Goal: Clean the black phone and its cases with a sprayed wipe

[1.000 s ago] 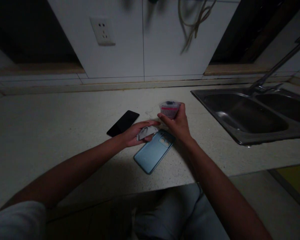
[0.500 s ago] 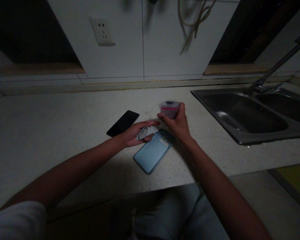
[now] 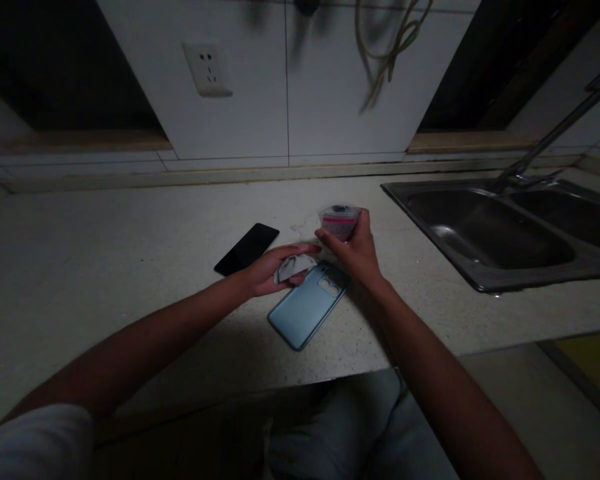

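Note:
My left hand (image 3: 270,270) lies palm up on the counter with its fingers curled round a small crumpled grey wipe (image 3: 291,266). Just to its right, my right hand (image 3: 355,252) grips a small clear packet with a pink label (image 3: 339,221), held a little above the counter. A light blue phone (image 3: 307,303) lies back-up below both hands, its camera end under my fingertips. A black phone (image 3: 247,248) lies face-up to the left of my left hand.
A pale speckled counter (image 3: 105,267) runs to a front edge near my lap. A steel double sink (image 3: 500,230) with a tap is at the right. A wall socket (image 3: 207,68) and a hanging cord (image 3: 387,50) are on the white back wall.

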The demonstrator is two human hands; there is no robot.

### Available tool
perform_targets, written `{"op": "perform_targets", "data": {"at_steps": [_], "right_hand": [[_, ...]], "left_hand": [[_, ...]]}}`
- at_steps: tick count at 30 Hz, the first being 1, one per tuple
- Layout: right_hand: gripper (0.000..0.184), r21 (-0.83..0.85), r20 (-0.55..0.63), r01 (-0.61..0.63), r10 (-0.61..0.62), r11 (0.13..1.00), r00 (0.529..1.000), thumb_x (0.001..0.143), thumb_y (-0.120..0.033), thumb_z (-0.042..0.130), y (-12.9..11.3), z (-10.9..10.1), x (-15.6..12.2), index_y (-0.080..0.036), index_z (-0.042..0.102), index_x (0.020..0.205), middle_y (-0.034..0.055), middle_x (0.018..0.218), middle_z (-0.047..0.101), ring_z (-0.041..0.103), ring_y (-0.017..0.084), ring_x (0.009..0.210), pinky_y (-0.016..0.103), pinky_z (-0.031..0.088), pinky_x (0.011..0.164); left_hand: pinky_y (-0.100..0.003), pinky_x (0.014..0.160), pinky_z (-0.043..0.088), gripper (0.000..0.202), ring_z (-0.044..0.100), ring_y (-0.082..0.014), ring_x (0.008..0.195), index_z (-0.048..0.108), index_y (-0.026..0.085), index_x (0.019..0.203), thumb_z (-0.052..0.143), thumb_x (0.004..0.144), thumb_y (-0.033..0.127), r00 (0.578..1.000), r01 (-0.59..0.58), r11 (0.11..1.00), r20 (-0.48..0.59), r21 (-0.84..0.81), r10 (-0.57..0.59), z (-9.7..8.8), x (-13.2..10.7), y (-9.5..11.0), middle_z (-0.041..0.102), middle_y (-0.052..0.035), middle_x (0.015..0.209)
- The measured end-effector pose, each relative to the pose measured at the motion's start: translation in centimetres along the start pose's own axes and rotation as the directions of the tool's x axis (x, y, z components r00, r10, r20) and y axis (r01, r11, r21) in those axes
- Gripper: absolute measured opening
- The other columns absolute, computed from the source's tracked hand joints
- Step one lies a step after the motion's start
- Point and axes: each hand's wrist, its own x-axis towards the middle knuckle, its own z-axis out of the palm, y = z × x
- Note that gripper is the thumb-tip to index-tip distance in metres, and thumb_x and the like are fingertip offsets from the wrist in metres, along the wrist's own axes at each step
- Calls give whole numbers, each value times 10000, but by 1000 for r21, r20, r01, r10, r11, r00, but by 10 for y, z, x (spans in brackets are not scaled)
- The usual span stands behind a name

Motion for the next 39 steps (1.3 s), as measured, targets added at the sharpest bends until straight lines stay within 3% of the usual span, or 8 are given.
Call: {"op": "perform_targets", "data": {"at_steps": [39], "right_hand": [[581,0,-8,0,0,1000,1000,703,-545,810,-1,0,-1,-275,461,1082,67,1032,682,689,270,924,491,583,832]], "left_hand": [[-212,453,298,221,453,-78,486,707,114,1062,635,881,219,1000,-4,1000,15,13,4,2,-1,0,566,-9,691]]}}
